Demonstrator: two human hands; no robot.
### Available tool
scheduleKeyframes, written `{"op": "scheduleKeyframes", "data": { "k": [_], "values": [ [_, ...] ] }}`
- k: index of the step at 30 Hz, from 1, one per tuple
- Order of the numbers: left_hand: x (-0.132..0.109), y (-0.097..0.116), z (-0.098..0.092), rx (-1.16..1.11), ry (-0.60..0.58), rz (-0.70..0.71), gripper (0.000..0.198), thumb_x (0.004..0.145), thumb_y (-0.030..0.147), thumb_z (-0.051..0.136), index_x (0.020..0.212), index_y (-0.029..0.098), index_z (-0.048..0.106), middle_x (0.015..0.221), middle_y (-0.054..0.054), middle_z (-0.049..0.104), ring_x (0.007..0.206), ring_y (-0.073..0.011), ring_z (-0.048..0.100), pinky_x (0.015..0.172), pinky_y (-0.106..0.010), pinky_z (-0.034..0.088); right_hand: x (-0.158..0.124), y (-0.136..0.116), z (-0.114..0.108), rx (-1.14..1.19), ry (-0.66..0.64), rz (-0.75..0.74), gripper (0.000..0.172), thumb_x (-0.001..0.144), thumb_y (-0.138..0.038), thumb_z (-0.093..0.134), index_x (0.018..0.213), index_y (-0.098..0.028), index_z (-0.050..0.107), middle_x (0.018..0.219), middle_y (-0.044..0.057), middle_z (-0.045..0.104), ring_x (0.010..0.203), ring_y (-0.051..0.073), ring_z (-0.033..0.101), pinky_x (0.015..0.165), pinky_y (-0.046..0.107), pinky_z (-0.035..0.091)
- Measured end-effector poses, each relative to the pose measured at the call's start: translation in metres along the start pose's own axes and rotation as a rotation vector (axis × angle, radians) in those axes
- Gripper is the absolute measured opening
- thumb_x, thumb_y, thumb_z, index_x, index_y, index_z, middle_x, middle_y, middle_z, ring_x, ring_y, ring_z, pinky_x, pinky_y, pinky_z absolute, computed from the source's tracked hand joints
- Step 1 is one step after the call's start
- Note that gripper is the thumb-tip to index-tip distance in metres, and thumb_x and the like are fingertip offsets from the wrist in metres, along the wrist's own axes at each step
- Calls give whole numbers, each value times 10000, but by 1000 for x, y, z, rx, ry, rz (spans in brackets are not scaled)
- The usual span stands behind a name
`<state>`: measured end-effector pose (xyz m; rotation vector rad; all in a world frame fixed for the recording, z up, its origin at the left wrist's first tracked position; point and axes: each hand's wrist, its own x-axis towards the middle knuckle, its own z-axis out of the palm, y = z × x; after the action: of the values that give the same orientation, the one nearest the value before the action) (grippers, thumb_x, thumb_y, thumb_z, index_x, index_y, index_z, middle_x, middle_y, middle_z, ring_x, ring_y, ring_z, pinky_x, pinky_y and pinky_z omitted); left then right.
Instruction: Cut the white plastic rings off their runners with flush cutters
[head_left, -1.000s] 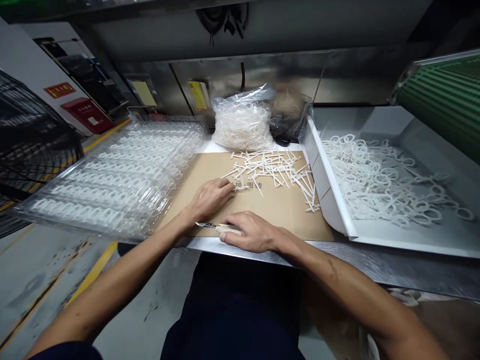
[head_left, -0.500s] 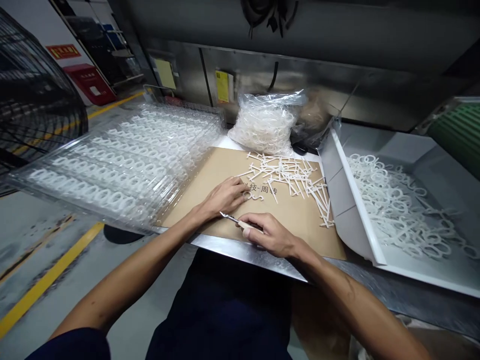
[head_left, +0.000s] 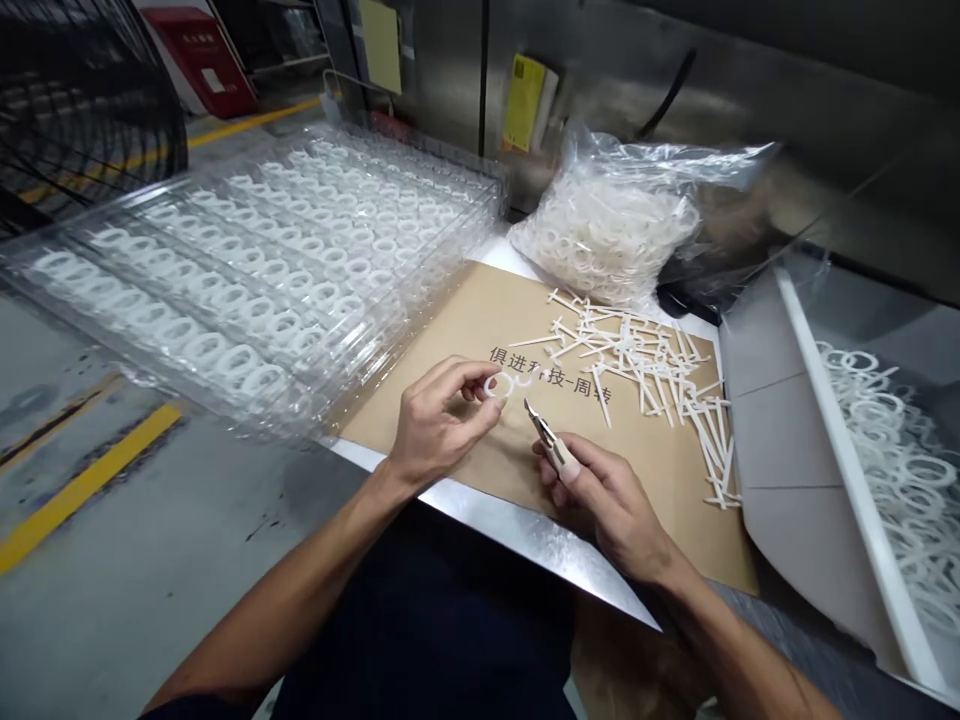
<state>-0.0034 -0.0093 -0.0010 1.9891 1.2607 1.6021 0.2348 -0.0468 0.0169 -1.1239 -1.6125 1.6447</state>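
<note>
Beside the stacked clear trays [head_left: 247,260], the left hand [head_left: 435,425] pinches a white ring [head_left: 499,385] between thumb and fingertips, just above the cardboard sheet [head_left: 465,320] on the tabletop. The right hand [head_left: 607,495] is closed around a bladed tool [head_left: 546,437], its tip pointing at the ring, near those fingertips. A slip could nick a finger or gouge the ring; a loose pinch could drop it among the offcuts [head_left: 645,360].

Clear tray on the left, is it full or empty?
Full, as far as shows: white rings fill row after row of the clear tray.
</note>
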Motion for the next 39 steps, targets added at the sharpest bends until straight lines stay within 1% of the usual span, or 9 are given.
{"op": "scheduleKeyframes", "data": {
  "k": [3, 7, 9, 13, 19, 25, 32, 39],
  "values": [
    [-1, -2, 0, -19, -5, 26, 221, 892, 116, 732, 1112, 141, 722, 926, -36, 723, 778, -102, 643, 737, -238, 553, -1, -1, 0, 34, -12, 41, 408, 1069, -557, 529, 1185, -185, 647, 942, 34, 569, 707, 154, 448, 636, 313, 356],
    [-2, -1, 0, -17, -28, 62, 256, 887, 118, 757, 1139, 132, 718, 930, -46, 721, 787, -105, 649, 732, -235, 566, -2, -3, 0, 45, -5, 73, 381, 1064, -566, 533, 1057, -196, 624, 946, 33, 564, 715, 154, 440, 622, 312, 337],
    [-2, 1, 0, -8, -30, 85, 254, 889, 114, 756, 1139, 128, 716, 912, -45, 715, 781, -106, 651, 724, -236, 567, -2, -4, 0, 40, -3, 77, 382, 1064, -568, 530, 1027, -197, 617, 945, 34, 563, 722, 157, 446, 627, 316, 342],
    [-2, 4, 1, 6, -49, 104, 238, 909, 114, 734, 1144, 139, 708, 888, -39, 707, 773, -110, 656, 709, -239, 569, -2, -6, 0, 22, 0, 73, 387, 1066, -572, 525, 1091, -202, 635, 949, 38, 578, 736, 164, 462, 648, 325, 361],
    [-1, 5, 1, 22, -44, 124, 227, 907, 109, 737, 1130, 130, 707, 882, -36, 701, 772, -106, 660, 712, -220, 573, -2, -5, 0, 38, 9, 99, 387, 1068, -560, 528, 1152, -202, 648, 918, 29, 559, 703, 154, 426, 624, 311, 358],
    [-3, 4, 1, 21, -58, 130, 248, 900, 98, 740, 1143, 121, 701, 890, -38, 697, 789, -106, 663, 725, -216, 580, -2, -4, 0, 19, 21, 87, 381, 1062, -564, 530, 1035, -197, 631, 927, 40, 584, 704, 158, 457, 628, 311, 375],
    [-5, 3, 2, 23, -71, 120, 246, 923, 138, 725, 1166, 164, 697, 898, -35, 702, 788, -114, 664, 709, -228, 596, -2, -4, 1, -13, 49, 81, 380, 1060, -553, 521, 1052, -195, 647, 923, 57, 604, 699, 178, 475, 631, 324, 405],
    [-5, 3, 2, 25, -73, 135, 251, 919, 130, 729, 1167, 161, 697, 906, -37, 710, 782, -110, 666, 707, -223, 596, -2, -3, 2, 20, 39, 104, 350, 1067, -545, 530, 1053, -215, 647, 915, 33, 584, 695, 163, 458, 628, 311, 375]
  ]
}}
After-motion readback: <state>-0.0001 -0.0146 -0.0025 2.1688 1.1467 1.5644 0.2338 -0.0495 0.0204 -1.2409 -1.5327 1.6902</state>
